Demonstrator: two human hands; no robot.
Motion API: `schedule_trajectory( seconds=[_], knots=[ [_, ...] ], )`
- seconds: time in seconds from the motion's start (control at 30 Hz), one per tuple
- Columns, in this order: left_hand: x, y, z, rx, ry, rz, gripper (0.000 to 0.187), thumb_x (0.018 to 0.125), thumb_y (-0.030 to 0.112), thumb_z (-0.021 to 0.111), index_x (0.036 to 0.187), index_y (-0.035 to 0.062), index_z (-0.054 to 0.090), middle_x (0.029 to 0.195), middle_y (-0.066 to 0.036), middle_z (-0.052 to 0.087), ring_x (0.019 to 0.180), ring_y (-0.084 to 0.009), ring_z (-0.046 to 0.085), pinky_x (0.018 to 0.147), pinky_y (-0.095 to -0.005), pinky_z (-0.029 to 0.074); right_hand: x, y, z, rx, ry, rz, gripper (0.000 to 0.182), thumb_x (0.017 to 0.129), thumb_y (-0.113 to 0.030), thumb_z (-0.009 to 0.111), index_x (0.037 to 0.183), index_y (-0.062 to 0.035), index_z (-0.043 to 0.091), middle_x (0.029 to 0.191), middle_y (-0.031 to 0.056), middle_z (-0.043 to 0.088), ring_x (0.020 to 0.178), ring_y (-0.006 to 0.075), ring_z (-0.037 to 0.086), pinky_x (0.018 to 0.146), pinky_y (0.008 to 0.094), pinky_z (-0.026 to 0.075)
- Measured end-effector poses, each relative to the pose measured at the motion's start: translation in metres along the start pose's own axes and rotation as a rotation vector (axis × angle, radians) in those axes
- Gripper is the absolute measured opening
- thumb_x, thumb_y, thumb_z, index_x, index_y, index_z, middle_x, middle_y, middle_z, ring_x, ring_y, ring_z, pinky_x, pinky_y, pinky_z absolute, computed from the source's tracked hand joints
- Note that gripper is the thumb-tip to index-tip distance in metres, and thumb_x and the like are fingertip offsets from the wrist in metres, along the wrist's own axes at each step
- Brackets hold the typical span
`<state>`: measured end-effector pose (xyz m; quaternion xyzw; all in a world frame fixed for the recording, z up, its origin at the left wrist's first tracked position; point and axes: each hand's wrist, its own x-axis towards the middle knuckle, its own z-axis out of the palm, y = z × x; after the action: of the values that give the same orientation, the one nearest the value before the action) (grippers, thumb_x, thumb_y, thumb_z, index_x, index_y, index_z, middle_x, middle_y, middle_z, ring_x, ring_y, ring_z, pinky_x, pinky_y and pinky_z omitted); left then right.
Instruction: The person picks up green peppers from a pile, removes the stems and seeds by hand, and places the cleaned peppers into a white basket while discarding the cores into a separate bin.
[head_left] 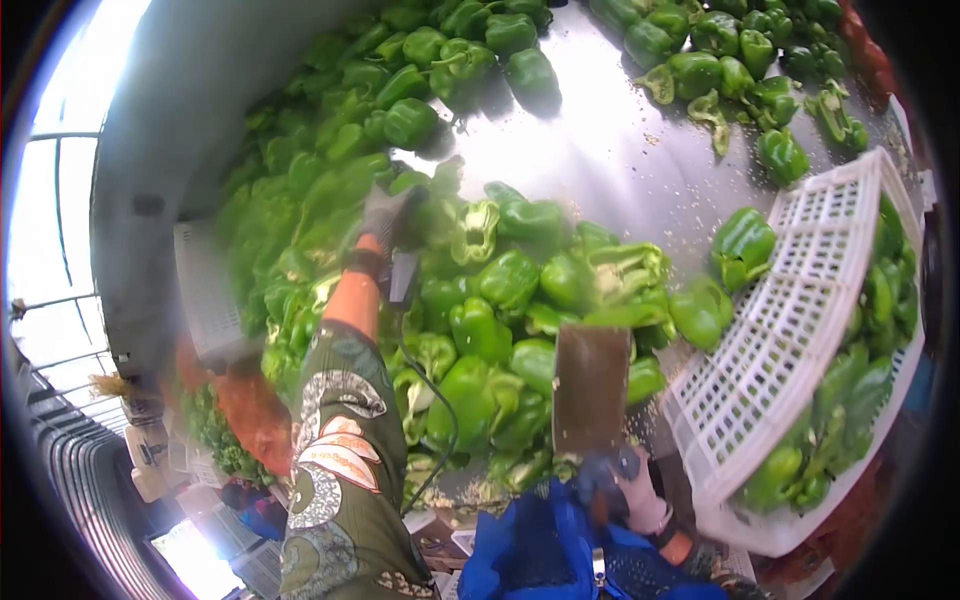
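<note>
My left hand (385,215), in a grey glove, reaches forward over a heap of green bell peppers (480,330). Its fingers are blurred among the peppers. At the wrist is a dark band, with a small grey device (402,278) and a cable beside it. Close to my body, my right hand (630,490), also gloved, is closed around the handle of a cleaver (590,385). The broad rectangular blade stands up over the near peppers. Between the hands lie cut-open peppers (475,232) with pale cores showing.
A white perforated crate (790,325) holding peppers tilts at the right. Whole peppers (710,45) lie at the far side of the metal surface (590,130), which is strewn with seeds. Another pale crate (210,290) stands at the left. Blue cloth (530,545) shows below.
</note>
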<state>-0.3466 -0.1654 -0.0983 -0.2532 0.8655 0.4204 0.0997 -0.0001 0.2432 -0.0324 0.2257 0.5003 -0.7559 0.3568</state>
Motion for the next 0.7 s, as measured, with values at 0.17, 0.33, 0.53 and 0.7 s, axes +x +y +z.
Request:
schedule_trajectory(
  seconds=[0.17,0.33,0.53,0.7],
  knots=[
    [-0.126,0.032,-0.066,-0.649,-0.269,0.449,0.056,0.076,0.010,0.062,0.129,0.0039,0.045,0.120,-0.013,0.055,0.105,-0.0251,0.058,0.088,-0.0373,0.050,-0.017,-0.122,0.079,-0.097,-0.080,-0.438,0.025,0.090,-0.023,0.057,0.090,0.0019,0.055,0.058,0.0053,0.057,0.050,0.0131,0.055,0.048,0.0278,0.042],
    [-0.271,0.080,-0.092,-0.935,-0.263,0.555,0.059,0.083,0.019,0.056,0.137,0.0034,0.038,0.127,-0.013,0.052,0.115,-0.0252,0.053,0.098,-0.0366,0.043,-0.051,-0.138,0.141,0.079,-0.195,-0.704,0.024,0.093,-0.020,0.050,0.090,0.0037,0.052,0.059,0.0060,0.055,0.049,0.0139,0.051,0.044,0.0292,0.039],
    [-0.322,0.051,-0.083,-1.074,-0.108,0.392,0.065,0.086,0.040,0.063,0.134,0.0007,0.044,0.123,-0.008,0.055,0.112,-0.0182,0.052,0.096,-0.0304,0.041,-0.028,-0.116,0.193,-0.979,-0.127,-0.937,0.021,0.086,-0.013,0.054,0.101,0.0015,0.053,0.067,0.0204,0.059,0.057,0.0323,0.060,0.056,0.0404,0.048],
    [-0.383,0.026,-0.092,-0.675,0.239,0.134,0.055,0.078,0.024,0.074,0.121,-0.0034,0.054,0.101,-0.006,0.063,0.086,-0.0114,0.059,0.076,-0.0236,0.049,-0.027,-0.065,0.199,-0.604,-0.347,-0.577,0.015,0.088,-0.016,0.057,0.095,-0.0038,0.056,0.068,0.0105,0.060,0.056,0.0244,0.060,0.054,0.0384,0.048]
  ],
)
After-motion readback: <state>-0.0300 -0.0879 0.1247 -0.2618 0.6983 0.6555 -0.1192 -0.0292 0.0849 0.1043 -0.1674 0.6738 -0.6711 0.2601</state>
